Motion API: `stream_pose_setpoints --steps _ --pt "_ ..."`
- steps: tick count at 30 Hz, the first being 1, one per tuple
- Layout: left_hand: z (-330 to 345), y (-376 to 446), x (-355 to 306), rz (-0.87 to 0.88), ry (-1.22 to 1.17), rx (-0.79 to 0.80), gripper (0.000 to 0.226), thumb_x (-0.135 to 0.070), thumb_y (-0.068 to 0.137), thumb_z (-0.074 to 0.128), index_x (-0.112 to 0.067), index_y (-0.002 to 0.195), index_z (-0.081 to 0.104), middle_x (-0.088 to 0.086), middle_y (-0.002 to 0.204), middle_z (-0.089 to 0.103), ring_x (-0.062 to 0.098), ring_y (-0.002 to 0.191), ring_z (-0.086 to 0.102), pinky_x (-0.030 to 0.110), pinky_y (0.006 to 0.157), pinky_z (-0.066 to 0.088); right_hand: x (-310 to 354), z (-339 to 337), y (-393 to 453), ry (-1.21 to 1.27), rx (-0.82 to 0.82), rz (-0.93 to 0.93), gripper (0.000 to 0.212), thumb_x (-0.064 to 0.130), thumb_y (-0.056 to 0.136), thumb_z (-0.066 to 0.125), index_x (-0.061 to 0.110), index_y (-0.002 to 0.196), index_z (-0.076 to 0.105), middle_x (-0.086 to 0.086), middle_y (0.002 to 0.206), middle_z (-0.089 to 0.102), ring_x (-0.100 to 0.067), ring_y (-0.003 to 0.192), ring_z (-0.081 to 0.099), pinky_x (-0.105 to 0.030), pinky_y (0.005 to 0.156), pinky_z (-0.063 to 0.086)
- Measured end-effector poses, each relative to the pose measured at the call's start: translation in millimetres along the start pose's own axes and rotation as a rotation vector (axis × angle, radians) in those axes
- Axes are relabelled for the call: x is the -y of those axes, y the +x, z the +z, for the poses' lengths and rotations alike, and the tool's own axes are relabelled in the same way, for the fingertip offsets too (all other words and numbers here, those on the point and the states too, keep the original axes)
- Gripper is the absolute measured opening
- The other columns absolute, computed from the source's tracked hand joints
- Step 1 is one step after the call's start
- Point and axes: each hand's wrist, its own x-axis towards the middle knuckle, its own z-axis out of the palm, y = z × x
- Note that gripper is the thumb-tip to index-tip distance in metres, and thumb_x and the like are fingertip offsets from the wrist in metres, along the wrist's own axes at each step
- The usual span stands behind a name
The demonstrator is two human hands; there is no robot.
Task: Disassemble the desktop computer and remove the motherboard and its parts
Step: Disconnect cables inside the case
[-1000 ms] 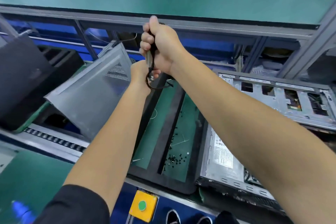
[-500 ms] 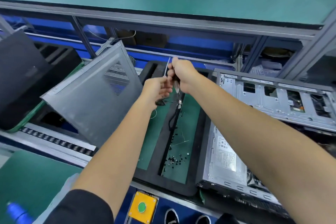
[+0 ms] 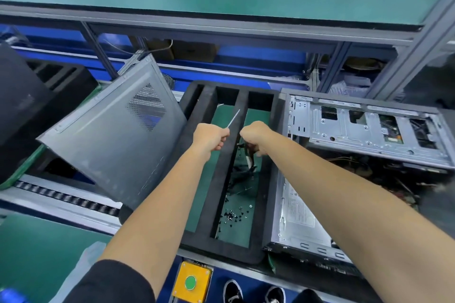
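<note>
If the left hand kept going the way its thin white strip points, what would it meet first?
Probably the black foam tray's centre divider or far wall: the left hand aims its white strip up and right over it. Depth is unclear.

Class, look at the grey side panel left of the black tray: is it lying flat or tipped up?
Tipped up. The grey side panel leans at a slant, its lower corner beside the black tray.
</note>
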Motion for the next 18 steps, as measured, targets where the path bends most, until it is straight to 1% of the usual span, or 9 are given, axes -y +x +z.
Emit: stream_pose_setpoints --steps 3,7,9,10,12,14,15,16,18 --pt "-9.2 5.6 13.2 0.047 0.115 -0.115 0.019 -0.018 0.078 0.073 0.0 0.08 0.069 0.008 0.066 0.058 0.021 0.056 0.045 0.029 0.058 0.042 -0.4 -4.5 -0.4 -0.243 -0.098 -0.121 0.032 0.007 0.091 0.044 0.012 0.062 0.031 -0.003 0.059 0.034 -0.018 0.049 0.029 -0.025 0.046 0.024" --pt "-22.1 10.3 34.9 0.061 0.232 -0.262 0.019 -0.02 0.076 0.079 -0.003 0.07 0.072 0.009 0.074 0.067 0.022 0.066 0.058 0.029 0.068 0.05 3.9 -9.0 2.6 -0.234 -0.099 -0.216 0.035 0.004 0.088 0.043 0.015 0.061 0.024 -0.001 0.058 0.027 -0.017 0.05 0.022 -0.027 0.047 0.019" --pt "-25.1 9.9 46.0 0.047 0.277 -0.269 0.022 -0.021 0.076 0.08 -0.002 0.068 0.071 0.011 0.075 0.069 0.024 0.073 0.063 0.032 0.071 0.053 4.7 -9.2 1.6 -0.239 -0.083 -0.238 0.034 0.005 0.088 0.044 0.015 0.062 0.024 -0.001 0.059 0.026 -0.017 0.051 0.022 -0.028 0.047 0.019" --pt "-25.3 8.7 51.1 0.04 0.301 -0.26 0.025 -0.022 0.076 0.08 -0.001 0.067 0.07 0.012 0.073 0.068 0.025 0.071 0.063 0.032 0.069 0.053 4.4 -8.5 1.0 -0.247 -0.077 -0.245 0.034 0.005 0.088 0.044 0.015 0.062 0.024 -0.001 0.06 0.027 -0.017 0.05 0.022 -0.028 0.047 0.019" --pt "-24.4 5.4 59.8 0.03 0.383 -0.239 0.037 -0.027 0.079 0.077 -0.002 0.058 0.06 0.008 0.061 0.06 0.025 0.058 0.055 0.03 0.057 0.048 3.1 -6.2 0.8 -0.268 -0.055 -0.258 0.034 0.005 0.089 0.045 0.015 0.062 0.025 -0.002 0.06 0.027 -0.017 0.05 0.022 -0.027 0.046 0.019" --pt "-20.8 -0.2 60.6 0.038 0.443 -0.238 0.046 -0.029 0.086 0.068 -0.008 0.053 0.044 0.003 0.053 0.046 0.023 0.049 0.041 0.026 0.049 0.036 2.4 -4.4 -0.2 -0.282 -0.033 -0.267 0.034 0.004 0.088 0.046 0.015 0.062 0.026 -0.003 0.059 0.027 -0.018 0.049 0.021 -0.027 0.046 0.019" --pt "-17.7 -3.0 56.0 0.057 0.43 -0.236 0.043 -0.026 0.089 0.062 -0.01 0.054 0.042 0.003 0.054 0.045 0.023 0.05 0.039 0.029 0.049 0.036 2.1 -4.6 -1.4 -0.281 -0.03 -0.275 0.034 0.003 0.087 0.045 0.015 0.062 0.026 -0.003 0.059 0.026 -0.018 0.05 0.021 -0.026 0.046 0.018" --pt "-13.7 -6.0 47.9 0.088 0.383 -0.226 0.035 -0.021 0.089 0.057 -0.009 0.058 0.046 0.006 0.057 0.048 0.023 0.054 0.041 0.034 0.053 0.042 2.2 -5.4 -2.8 -0.274 -0.033 -0.286 0.034 0.002 0.086 0.045 0.015 0.062 0.025 -0.003 0.059 0.026 -0.018 0.05 0.02 -0.026 0.047 0.018" --pt "-5.1 -13.4 26.6 0.173 0.279 -0.204 0.024 -0.016 0.086 0.051 -0.005 0.066 0.058 0.014 0.065 0.055 0.02 0.061 0.046 0.042 0.066 0.053 2.3 -9.2 -7.0 -0.251 -0.065 -0.321 0.034 0.0 0.084 0.045 0.015 0.06 0.026 -0.004 0.058 0.027 -0.019 0.049 0.021 -0.027 0.049 0.022"
